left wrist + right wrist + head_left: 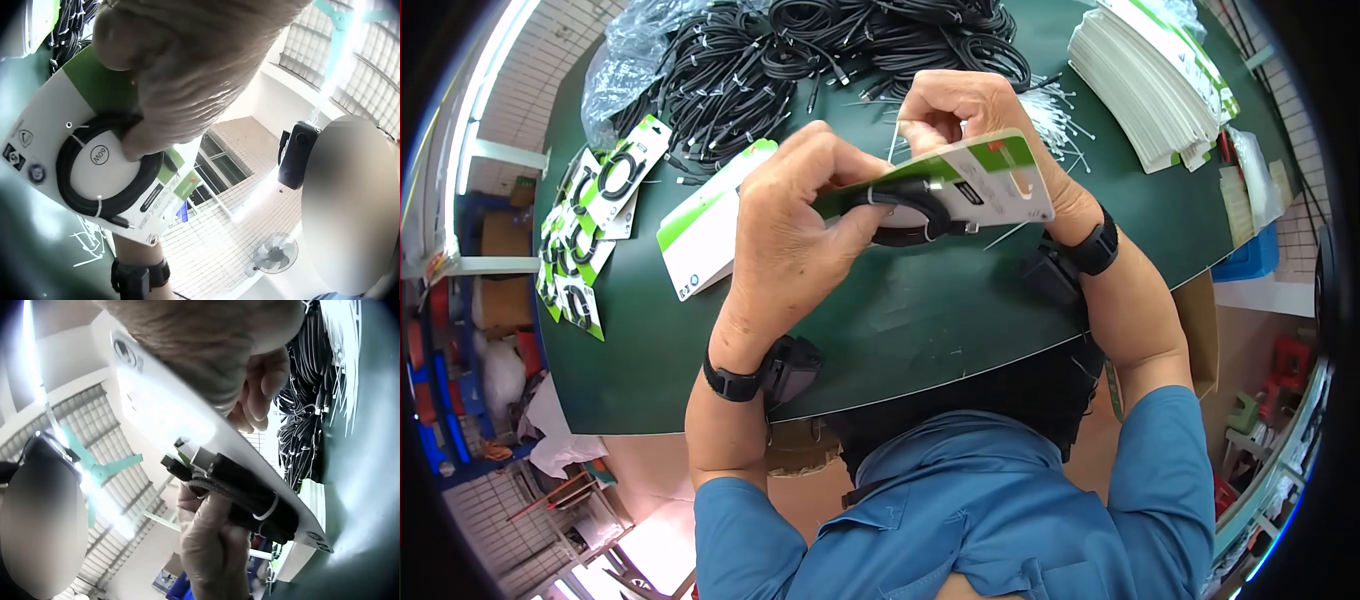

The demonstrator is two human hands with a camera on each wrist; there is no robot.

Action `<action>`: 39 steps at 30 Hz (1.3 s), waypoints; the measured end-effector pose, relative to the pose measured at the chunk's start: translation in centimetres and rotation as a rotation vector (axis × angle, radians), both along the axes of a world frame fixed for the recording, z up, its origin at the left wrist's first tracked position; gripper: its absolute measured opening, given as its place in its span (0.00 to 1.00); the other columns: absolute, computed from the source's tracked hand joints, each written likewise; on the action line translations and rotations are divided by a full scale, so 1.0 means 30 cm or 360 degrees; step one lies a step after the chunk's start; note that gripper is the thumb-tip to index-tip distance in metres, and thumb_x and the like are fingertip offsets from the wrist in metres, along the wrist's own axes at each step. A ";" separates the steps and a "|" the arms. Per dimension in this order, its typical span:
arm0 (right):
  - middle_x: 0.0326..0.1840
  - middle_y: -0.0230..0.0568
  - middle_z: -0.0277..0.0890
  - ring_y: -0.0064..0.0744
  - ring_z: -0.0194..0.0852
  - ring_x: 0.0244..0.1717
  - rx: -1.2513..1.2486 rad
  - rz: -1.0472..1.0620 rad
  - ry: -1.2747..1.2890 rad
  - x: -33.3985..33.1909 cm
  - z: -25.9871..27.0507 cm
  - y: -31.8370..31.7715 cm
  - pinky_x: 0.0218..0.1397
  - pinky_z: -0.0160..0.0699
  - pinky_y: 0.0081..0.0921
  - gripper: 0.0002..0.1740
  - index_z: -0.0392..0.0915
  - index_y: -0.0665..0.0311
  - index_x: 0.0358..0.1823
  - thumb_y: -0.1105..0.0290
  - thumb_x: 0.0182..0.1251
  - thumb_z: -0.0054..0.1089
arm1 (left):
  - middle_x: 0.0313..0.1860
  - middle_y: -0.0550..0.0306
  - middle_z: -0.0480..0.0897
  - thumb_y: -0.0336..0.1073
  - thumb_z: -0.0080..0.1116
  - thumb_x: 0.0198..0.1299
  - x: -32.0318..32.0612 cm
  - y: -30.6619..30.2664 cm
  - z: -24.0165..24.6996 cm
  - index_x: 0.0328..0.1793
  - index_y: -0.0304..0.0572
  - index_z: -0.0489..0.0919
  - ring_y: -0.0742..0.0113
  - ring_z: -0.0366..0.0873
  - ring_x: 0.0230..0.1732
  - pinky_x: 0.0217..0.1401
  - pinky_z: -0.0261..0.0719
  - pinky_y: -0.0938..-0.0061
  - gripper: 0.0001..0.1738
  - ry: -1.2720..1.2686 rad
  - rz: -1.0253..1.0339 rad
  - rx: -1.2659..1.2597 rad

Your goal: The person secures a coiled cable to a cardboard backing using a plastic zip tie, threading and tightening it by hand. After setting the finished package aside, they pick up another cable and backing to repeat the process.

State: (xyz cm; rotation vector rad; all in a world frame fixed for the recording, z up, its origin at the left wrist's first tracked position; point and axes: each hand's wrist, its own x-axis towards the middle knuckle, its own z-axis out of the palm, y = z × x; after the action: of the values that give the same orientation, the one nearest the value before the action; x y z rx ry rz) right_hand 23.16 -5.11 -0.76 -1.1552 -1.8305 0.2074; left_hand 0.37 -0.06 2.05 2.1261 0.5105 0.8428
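Observation:
My left hand (800, 220) grips a green and white packaging card (1010, 190) with a coiled black cable (930, 218) on its face. The thumb lies on the card inside the coil, as the left wrist view shows. Two white ties (99, 205) cross the coil (65, 172) there, and the card reads 60W. Behind the card, my right hand (970, 105) has curled fingers and pinches a thin white cable tie (894, 140). In the right wrist view the cable's plugs (203, 459) stick out beside the left thumb, and the card hides part of the right fingers.
Bundled black cables (730, 85) heap along the far side of the green table (900, 320). Loose white ties (1050, 120) lie right of them. Blank cards stack (1140, 90) at far right, with another stack (710, 225) left of centre. Carded cables (585, 230) pile at left.

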 end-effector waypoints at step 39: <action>0.57 0.41 0.88 0.25 0.85 0.55 -0.0728 0.0175 0.1362 -0.062 0.021 -0.028 0.60 0.85 0.28 0.19 0.81 0.70 0.63 0.66 0.78 0.66 | 0.51 0.53 0.88 0.36 0.67 0.72 0.037 0.024 -0.074 0.64 0.30 0.80 0.71 0.87 0.50 0.49 0.89 0.74 0.20 -0.0530 -0.0021 -0.1474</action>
State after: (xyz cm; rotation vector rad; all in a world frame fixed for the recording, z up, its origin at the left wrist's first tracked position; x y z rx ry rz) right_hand 21.30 -5.94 -0.13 -1.0244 -1.0931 1.0535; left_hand 1.49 0.66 -0.18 1.1198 0.5613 0.7302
